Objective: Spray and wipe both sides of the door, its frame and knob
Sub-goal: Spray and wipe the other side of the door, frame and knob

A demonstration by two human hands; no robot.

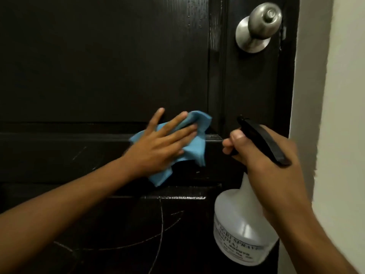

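Head view is taking in a dark, glossy door [98, 66] whose painted wood grain is catching faint highlights along its raised panel edges. Thin pale scratch lines are curving across the lower panel. Lying flat with fingers spread straight, the left hand [160, 147] is pressing a soft, crumpled blue cloth [59, 123] against the horizontal rail between the panels; folds of the fabric are bunching out beyond the fingertips and drooping below the palm. Just beside it, to the right, the right hand [270, 165] is clenching around the neck of a spray bottle [237, 230], its fingers curling near the trigger under the black plastic spray head. The bottle's body is translucent white plastic, rounded at the shoulder, and is wearing a printed label whose text is too blurred to read fully. Up at the top right, a brushed-metal round knob [262, 18] is standing out from its circular plate on the door. Along the right edge, a matte off-white wall [345, 115] is meeting the dark frame [286, 86].
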